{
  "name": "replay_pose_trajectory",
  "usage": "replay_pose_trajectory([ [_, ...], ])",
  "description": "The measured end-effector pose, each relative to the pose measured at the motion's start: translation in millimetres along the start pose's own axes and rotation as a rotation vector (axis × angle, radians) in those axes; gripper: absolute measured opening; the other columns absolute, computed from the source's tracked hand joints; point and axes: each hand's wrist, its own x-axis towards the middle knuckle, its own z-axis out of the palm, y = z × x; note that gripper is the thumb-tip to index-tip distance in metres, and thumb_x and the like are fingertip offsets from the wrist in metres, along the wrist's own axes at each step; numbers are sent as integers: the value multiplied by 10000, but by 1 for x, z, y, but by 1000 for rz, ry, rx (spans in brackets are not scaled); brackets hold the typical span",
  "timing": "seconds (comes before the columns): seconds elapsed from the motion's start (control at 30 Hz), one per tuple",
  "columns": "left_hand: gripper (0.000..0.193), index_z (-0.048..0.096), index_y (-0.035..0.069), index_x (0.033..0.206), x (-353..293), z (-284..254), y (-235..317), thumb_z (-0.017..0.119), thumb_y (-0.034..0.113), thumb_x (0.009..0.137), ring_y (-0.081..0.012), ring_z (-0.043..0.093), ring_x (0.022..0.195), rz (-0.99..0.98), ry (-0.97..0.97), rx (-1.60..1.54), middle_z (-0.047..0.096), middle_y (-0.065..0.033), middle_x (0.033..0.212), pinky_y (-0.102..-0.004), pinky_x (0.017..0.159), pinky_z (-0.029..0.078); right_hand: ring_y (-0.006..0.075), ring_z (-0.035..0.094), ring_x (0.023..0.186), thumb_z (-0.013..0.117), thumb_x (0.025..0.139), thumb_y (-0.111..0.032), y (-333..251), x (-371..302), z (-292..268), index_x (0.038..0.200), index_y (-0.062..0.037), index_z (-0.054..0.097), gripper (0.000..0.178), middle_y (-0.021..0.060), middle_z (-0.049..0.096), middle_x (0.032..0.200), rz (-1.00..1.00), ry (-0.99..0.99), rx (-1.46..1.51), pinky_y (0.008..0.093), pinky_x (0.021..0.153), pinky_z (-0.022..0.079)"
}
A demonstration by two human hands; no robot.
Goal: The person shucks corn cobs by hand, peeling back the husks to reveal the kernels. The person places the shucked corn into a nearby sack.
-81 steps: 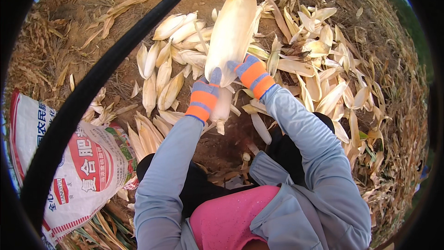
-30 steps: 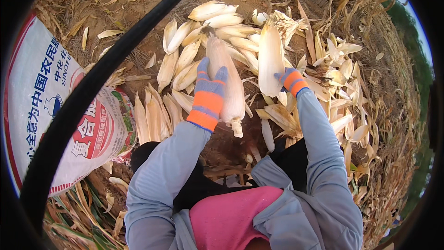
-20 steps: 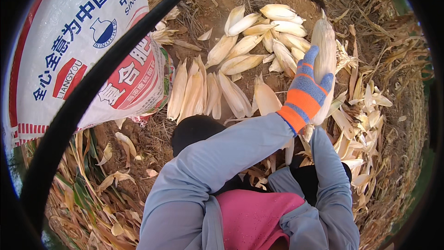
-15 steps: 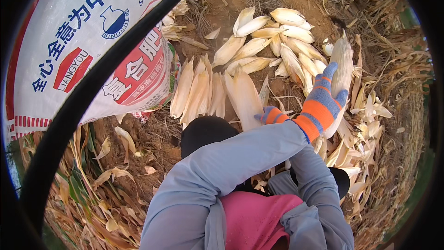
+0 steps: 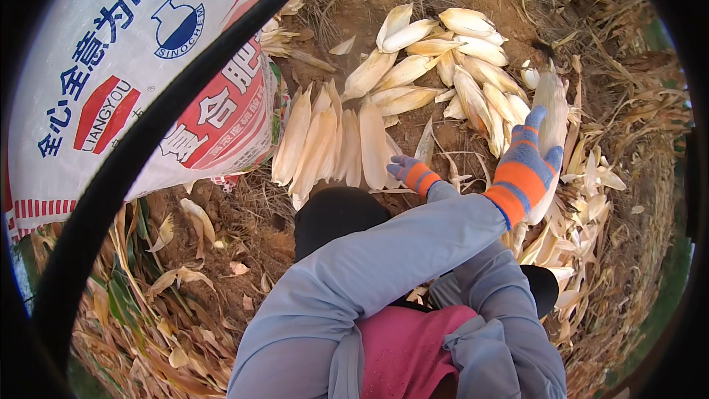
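Observation:
My left arm crosses over my right one. At the right, my left hand (image 5: 523, 168), in a blue and orange striped glove, grips a long pale ear of corn in its dry husk (image 5: 550, 114), thumb on one side and fingers on the other. My right hand (image 5: 413, 174), gloved alike, comes out from under the left forearm to the left. Its fingers are partly stretched out beside a row of pale husked ears (image 5: 319, 140) lying side by side. The row's nearest ear (image 5: 373, 144) lies just left of the fingertips; I see nothing held there.
A pile of corn ears in husks (image 5: 436, 66) lies beyond the row. A big white printed sack (image 5: 140, 66) stands at the left, with a black strap (image 5: 166, 107) across the view. Loose husks (image 5: 576, 244) lie at the right, dry stalks (image 5: 148, 310) at lower left.
My right hand has let go of a husked ear, which now lies at the row's right end, and has drawn back slightly. My left hand still holds its ear.

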Motion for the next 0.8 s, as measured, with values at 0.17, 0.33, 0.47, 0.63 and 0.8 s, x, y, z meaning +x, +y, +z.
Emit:
replay_pose_trajectory([
  [0.17, 585, 269, 47, 1258, 3, 2, -3, 558, 136, 758, -319, 422, 1089, 61, 0, 45, 390, -212, 1203, -321, 913, 335, 162, 552, 850, 535, 804, -291, -43, -124, -98, 1142, -26, 464, 435, 73, 572, 995, 74, -236, -39, 277, 761, 428],
  [0.33, 459, 281, 40, 1262, 24, 30, -52, 431, 224, 870, -218, 426, 1053, 136, -233, -173, 415, -153, 1190, -295, 896, 343, 219, 548, 919, 474, 836, -294, 23, -219, -227, 1091, -25, 501, 372, 118, 567, 1003, -223, 458, 108, 318, 807, 426],
  [0.47, 479, 262, 44, 1277, 44, 29, -98, 435, 228, 870, -179, 432, 1028, 224, -376, 29, 406, -124, 1196, -284, 869, 369, 207, 573, 843, 462, 845, -368, 0, -262, -249, 1124, -3, 451, 460, 129, 574, 968, -414, 547, 948, 328, 726, 476],
  [0.63, 545, 227, 44, 1291, 13, 43, -71, 487, 209, 841, -199, 431, 1034, -208, -252, -313, 391, -138, 1210, -295, 861, 374, 128, 562, 747, 495, 826, -292, -26, -276, -230, 998, -5, 545, 339, 71, 588, 842, -297, 626, 632, 241, 675, 455],
  [0.8, 575, 266, -9, 1250, 16, 48, -93, 567, 158, 789, -201, 458, 1004, -171, -208, -102, 430, -146, 1171, -309, 830, 393, 126, 536, 640, 608, 725, -335, -27, -265, -213, 863, 11, 571, 375, 69, 575, 715, -60, 694, 374, 253, 574, 433],
])
